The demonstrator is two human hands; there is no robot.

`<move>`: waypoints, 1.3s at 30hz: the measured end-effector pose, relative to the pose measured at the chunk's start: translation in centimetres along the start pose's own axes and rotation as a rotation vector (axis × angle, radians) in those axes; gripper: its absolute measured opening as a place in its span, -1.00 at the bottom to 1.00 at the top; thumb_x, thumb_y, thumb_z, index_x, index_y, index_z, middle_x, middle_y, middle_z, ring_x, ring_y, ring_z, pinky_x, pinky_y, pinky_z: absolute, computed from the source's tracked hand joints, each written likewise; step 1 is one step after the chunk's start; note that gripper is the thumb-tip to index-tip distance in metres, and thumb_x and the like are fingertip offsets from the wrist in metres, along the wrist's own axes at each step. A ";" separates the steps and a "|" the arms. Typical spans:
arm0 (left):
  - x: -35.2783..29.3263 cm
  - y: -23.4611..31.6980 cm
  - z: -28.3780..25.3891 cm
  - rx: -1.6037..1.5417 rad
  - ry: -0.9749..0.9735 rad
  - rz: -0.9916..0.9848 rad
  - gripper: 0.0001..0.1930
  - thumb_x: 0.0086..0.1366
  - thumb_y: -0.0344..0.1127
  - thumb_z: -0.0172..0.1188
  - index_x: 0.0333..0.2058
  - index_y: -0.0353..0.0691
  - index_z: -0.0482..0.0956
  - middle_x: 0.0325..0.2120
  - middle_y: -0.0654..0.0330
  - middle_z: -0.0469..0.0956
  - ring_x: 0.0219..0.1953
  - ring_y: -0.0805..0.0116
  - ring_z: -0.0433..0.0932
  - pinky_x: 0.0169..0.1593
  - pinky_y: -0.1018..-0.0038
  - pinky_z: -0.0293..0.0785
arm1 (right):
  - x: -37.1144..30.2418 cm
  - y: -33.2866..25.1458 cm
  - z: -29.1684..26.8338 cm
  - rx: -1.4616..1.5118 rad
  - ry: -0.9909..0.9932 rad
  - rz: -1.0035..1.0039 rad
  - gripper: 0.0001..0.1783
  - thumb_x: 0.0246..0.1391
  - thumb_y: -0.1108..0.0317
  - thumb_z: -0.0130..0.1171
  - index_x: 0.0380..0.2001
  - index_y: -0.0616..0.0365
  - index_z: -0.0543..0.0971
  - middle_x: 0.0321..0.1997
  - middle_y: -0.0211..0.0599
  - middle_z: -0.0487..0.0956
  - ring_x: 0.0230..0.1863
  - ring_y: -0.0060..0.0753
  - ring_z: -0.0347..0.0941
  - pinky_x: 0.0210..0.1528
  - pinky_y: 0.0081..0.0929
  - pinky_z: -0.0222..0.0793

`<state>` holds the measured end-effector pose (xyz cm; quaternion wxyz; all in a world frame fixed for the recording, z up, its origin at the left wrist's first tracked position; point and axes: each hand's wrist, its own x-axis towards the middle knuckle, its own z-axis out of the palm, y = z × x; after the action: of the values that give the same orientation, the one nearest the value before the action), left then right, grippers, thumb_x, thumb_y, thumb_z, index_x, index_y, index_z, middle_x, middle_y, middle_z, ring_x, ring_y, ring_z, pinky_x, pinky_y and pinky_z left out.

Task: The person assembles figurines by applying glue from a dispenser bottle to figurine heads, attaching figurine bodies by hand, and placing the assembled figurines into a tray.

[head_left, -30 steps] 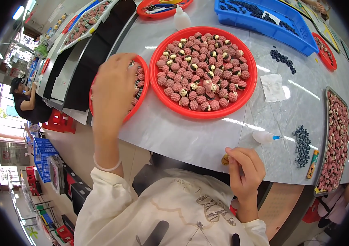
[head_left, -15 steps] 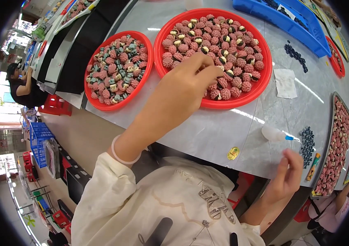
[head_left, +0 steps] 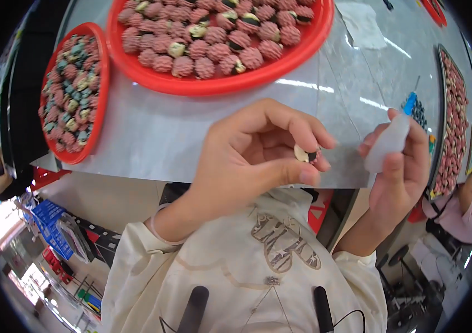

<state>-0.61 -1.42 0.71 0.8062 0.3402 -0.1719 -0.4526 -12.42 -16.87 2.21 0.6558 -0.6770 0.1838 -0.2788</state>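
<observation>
Wearer's clothing: loose cream top (head_left: 191,272). Left sleeve (head_left: 130,272) and right sleeve (head_left: 361,275) long, full, creased, of the same cream fabric. Chest graphic (head_left: 286,247): large rounded grey-brown shapes, patterned fill, darker outlines. Thin tan line (head_left: 250,286) waves across the front. Small dark ornament (head_left: 272,281) at centre; two fine strands (head_left: 262,301) diverge below it. Narrow pale band (head_left: 155,230) round the left wrist. Left hand (head_left: 233,164) and right hand (head_left: 405,172) bare. Lower edge: two black round-ended bars (head_left: 194,311), thin black cables (head_left: 352,311) beside them; fixing points cannot be made out.
</observation>
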 end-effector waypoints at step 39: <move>0.6 -0.1 -0.2 0.130 0.086 -0.106 -0.60 -0.07 -0.19 0.31 -0.32 -0.30 0.40 -0.38 0.00 0.45 -0.41 0.31 0.52 -0.43 0.60 0.49 | 0.1 -4.9 -1.9 -0.558 -0.351 -0.472 -0.52 -0.06 0.10 0.01 -0.26 0.38 0.36 -0.45 0.04 0.50 -0.38 -0.29 0.33 -0.23 -0.40 0.23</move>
<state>-0.26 -1.88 0.46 0.7637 0.4196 -0.1480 -0.4677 -14.04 -18.06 7.05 0.3861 -0.8901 -0.0229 -0.2413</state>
